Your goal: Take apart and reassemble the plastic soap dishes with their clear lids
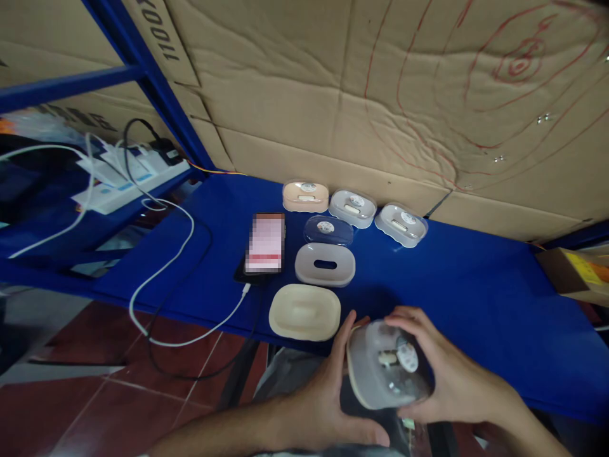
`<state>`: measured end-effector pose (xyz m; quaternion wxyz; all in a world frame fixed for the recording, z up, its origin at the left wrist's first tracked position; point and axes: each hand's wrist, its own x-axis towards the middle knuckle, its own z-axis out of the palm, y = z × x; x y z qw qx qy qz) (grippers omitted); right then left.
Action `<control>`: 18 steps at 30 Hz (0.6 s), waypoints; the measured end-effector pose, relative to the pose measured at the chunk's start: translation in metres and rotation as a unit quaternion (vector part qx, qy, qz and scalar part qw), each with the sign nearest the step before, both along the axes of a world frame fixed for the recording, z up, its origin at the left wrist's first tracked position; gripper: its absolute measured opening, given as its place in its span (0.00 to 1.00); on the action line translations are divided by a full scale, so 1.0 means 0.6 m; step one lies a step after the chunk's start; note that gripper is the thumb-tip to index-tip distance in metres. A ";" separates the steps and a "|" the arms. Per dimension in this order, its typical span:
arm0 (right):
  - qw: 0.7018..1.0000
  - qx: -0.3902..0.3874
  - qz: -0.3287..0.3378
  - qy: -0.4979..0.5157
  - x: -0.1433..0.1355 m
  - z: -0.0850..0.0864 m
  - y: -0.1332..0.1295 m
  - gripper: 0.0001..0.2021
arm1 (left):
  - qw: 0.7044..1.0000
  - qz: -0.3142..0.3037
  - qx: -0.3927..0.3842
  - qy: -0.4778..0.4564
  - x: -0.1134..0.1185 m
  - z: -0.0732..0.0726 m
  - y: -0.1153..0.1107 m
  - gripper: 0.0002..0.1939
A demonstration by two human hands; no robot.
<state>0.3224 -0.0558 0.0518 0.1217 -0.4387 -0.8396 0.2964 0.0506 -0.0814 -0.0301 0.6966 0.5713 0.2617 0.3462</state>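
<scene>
Between my two hands is a soap box [380, 365] with a clear lid, a pale inner tray and a round sticker, held tilted at the front edge of the table. My right hand [428, 368] grips its right end, thumb and fingers wrapped round the lid. On the other end, my left hand [328, 393] cups the side, fingers behind and thumb below. Just beyond the left fingers lies a cream soap box base [304, 311]. Behind that are a whitish slotted tray [325, 264] and a loose clear lid [328, 230] with a sticker.
Along the cardboard wall stand a peach soap box [305, 197] and two grey ones [353, 209]. A phone [265, 244] with a white charging cable [190, 254] lies left of the trays on the blue table [451, 273]. At left is a power strip [128, 187]; a carton [571, 273] stands right.
</scene>
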 end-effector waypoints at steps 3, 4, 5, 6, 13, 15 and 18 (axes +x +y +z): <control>0.999 -0.013 0.010 0.027 -0.022 -0.008 -0.008 0.57 | 0.999 0.042 -0.014 -0.028 0.003 0.009 0.005 0.63; 0.999 -0.016 0.015 0.039 -0.021 -0.009 0.000 0.58 | 0.998 0.055 -0.022 -0.034 0.003 0.012 0.007 0.61; 0.998 -0.013 0.016 0.052 -0.014 -0.010 0.013 0.58 | 0.997 0.061 -0.029 -0.034 0.003 0.015 0.009 0.59; 0.998 -0.001 0.008 0.064 -0.005 -0.010 0.030 0.57 | 0.997 0.064 -0.032 -0.027 0.002 0.017 0.011 0.59; 0.974 0.165 -0.133 -0.080 0.026 -0.034 0.190 0.42 | 0.997 0.057 -0.007 0.057 -0.008 0.021 0.020 0.59; 0.964 0.189 -0.132 -0.131 0.014 -0.051 0.224 0.41 | 0.997 0.051 -0.006 0.057 -0.010 0.022 0.022 0.60; 0.959 0.202 -0.127 -0.151 -0.004 -0.070 0.255 0.41 | 0.998 0.042 -0.004 0.044 -0.013 0.024 0.024 0.60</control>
